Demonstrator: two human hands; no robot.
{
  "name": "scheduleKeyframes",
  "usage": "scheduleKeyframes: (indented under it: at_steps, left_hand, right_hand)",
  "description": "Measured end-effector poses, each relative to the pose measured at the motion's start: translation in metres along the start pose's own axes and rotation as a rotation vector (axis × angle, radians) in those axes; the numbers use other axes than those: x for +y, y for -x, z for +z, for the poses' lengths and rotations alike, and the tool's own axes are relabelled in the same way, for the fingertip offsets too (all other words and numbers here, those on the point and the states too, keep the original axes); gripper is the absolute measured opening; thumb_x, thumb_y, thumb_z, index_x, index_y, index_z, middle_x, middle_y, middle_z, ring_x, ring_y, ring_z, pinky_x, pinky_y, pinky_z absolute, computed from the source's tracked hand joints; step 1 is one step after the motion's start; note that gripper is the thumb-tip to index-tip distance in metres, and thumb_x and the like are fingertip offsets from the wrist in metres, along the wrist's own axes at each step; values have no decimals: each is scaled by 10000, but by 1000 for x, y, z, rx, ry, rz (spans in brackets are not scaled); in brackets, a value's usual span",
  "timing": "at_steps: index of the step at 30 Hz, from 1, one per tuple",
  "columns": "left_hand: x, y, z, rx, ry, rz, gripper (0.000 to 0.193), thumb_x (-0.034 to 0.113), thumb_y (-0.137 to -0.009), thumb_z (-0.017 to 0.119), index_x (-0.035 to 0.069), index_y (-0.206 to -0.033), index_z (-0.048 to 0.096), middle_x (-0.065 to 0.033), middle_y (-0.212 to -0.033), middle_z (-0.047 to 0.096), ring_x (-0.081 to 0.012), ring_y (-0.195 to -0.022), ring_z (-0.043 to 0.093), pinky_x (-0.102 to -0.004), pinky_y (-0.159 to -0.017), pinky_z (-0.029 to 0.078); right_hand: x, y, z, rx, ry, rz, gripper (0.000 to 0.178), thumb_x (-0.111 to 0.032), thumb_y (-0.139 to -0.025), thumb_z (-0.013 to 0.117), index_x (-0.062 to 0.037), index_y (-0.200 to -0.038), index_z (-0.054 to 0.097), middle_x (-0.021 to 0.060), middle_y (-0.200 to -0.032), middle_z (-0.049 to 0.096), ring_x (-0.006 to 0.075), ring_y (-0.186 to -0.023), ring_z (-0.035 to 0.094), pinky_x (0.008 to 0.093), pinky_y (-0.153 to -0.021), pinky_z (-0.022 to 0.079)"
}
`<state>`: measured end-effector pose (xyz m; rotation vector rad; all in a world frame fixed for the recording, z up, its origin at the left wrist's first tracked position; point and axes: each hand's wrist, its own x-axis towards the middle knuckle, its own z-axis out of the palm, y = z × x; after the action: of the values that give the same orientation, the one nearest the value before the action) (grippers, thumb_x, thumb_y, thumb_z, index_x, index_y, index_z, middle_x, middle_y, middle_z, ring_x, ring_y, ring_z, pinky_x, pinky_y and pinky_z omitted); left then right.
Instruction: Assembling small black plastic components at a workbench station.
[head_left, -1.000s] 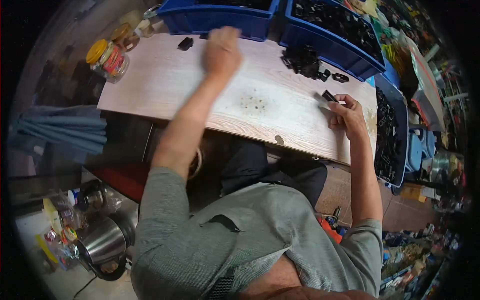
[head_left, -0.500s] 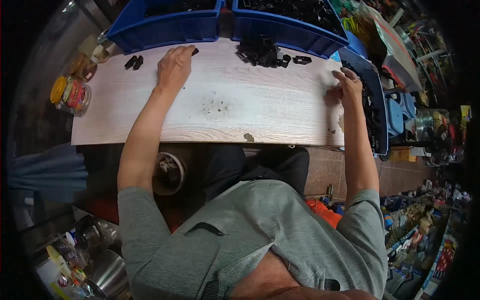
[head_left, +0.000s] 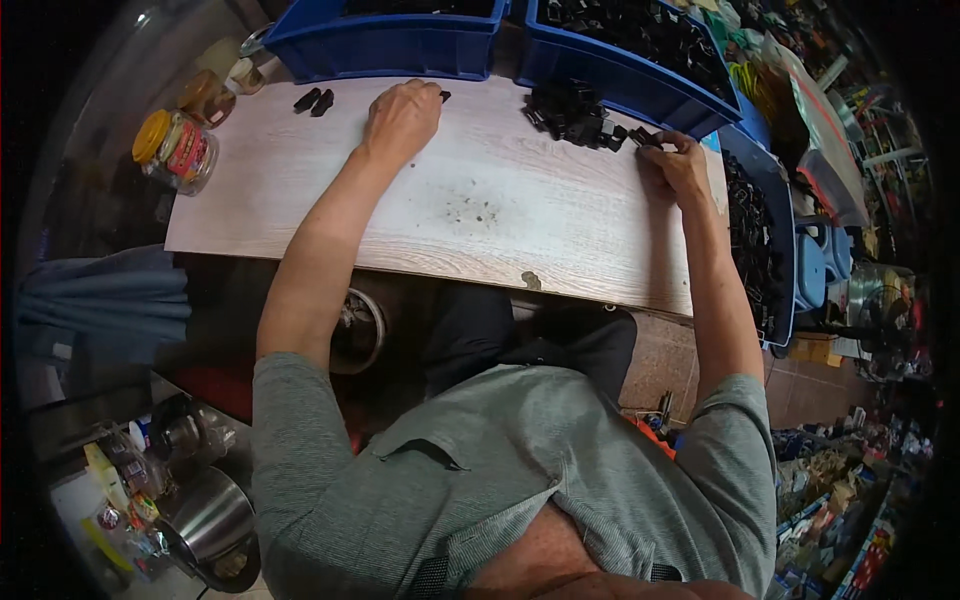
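At the far side of the table, my left hand (head_left: 404, 115) is closed, and the end of a small black plastic piece (head_left: 445, 96) sticks out past its fingertips. The rest of that piece is hidden by the hand. My right hand (head_left: 684, 168) has its thumb and fingers closed around another black plastic piece (head_left: 643, 136) at the right end of a heap of similar black pieces (head_left: 572, 114). To the left of my left hand lie two slim black parts (head_left: 314, 101), side by side.
Two blue bins (head_left: 395, 50) (head_left: 620, 78) of black parts line the far edge. Another blue bin (head_left: 790, 262) stands along the right edge. A yellow-lidded jar (head_left: 182, 152) is at the left. Dark crumbs (head_left: 473, 207) dot the tabletop (head_left: 570, 225).
My right hand has moved left and inward, from above the table's right edge to the black piece, and its fingers have closed there. My left hand keeps its piece. The whole view has shifted.
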<state>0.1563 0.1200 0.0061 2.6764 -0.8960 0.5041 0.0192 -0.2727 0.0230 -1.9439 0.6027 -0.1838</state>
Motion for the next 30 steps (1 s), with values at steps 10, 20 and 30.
scheduleKeyframes:
  at_steps: [10,20,30]
  left_hand:
    - [6,11,-2,46,-15,-22,228,188,-915,634,8,-1034,707,-210,-963,697,-383,-949,682,-480,-835,547]
    - [9,16,-9,57,-173,86,172,105,-941,540,-4,-866,651,-191,-764,694,-369,-725,709,-451,-642,577]
    - [10,31,-12,273,115,-81,182,139,-915,575,16,-932,709,-210,-873,714,-415,-816,682,-506,-767,541]
  right_hand:
    - [-11,43,-2,41,-126,112,274,-176,-819,810,-57,-1025,672,-26,-589,515,74,-446,430,258,-417,343]
    - [-6,80,8,-68,-182,72,282,-156,-785,828,-51,-977,651,14,-615,585,99,-426,491,278,-376,395]
    - [-12,97,28,-204,-114,103,273,-189,-794,813,-65,-984,660,-4,-655,593,70,-483,472,244,-446,405]
